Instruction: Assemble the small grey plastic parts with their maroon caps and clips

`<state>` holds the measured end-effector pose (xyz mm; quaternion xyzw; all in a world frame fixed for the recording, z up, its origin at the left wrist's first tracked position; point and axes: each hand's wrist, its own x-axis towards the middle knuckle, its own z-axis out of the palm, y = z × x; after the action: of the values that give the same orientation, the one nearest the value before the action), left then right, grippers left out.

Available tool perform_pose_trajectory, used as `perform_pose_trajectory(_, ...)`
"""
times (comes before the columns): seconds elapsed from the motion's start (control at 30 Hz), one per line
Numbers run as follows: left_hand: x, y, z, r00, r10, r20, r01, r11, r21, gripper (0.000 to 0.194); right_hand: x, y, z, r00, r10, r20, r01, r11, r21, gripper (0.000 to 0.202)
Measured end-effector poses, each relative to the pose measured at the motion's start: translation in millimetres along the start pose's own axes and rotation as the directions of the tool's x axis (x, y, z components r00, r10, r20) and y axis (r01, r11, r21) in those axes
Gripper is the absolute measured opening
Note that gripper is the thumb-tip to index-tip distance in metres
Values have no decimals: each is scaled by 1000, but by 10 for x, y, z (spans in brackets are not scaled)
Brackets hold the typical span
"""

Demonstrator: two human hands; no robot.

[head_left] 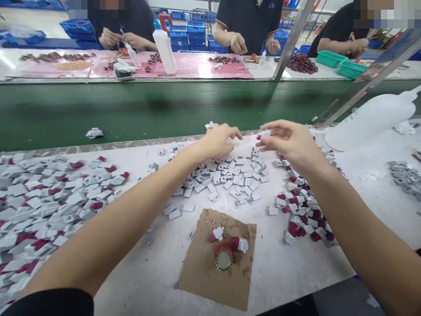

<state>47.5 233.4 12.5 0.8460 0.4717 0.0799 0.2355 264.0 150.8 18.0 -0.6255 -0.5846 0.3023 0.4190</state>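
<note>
My right hand point(291, 142) pinches a small white and dark red plastic part point(264, 132) between thumb and fingers, above the far edge of the table. My left hand point(221, 140) reaches to the same edge with its fingers bent and apart, and nothing shows in them. Just behind it is a small white piece point(209, 125). Below both hands lies a loose pile of grey-white plastic pieces point(230, 173). Under my right forearm is a heap of white and dark red parts point(307, 215). Nearer me, a cardboard sheet point(210, 281) bears a red bottle cap point(224, 258) and two white-red parts.
A large heap of white and red parts point(66, 197) covers the left side. A green conveyor belt point(158, 105) runs beyond the table, with a white part point(94, 132) on it. A big white bottle point(371, 120) lies at right, near a slanted metal post point(368, 79). Several people work opposite.
</note>
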Motion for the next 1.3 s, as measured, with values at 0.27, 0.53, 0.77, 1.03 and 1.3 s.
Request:
perform_pose_trajectory(0.27, 99, 128, 69, 958, 207, 198, -213, 977, 11, 29, -1381, 79, -104, 970, 233, -69, -194, 914, 356, 41)
perform_pose_trajectory(0.53, -297, 239, 89, 993, 111, -51, -117, 984, -131, 27, -2240, 122, -98, 907, 409, 98, -392, 737, 551, 43)
perform_pose_trajectory(0.77, -1697, 165, 61, 965, -125, -230, 102, 989, -110, 25, -2746, 163, 37, 918, 387, -83, -330, 865, 377, 22)
perform_pose_trajectory(1.03, -2715, -80, 497, 895, -342, -286, 337, 939, -66, 14, -2975, 206, 87, 987, 61, -146, -71, 995, -65, 20)
perform_pose_trajectory(1.3, -2907, -25, 719, 850, -393, -351, 287, 904, -318, 11, -2953, 181, 13, 995, -78, -69, 71, 993, -97, 31)
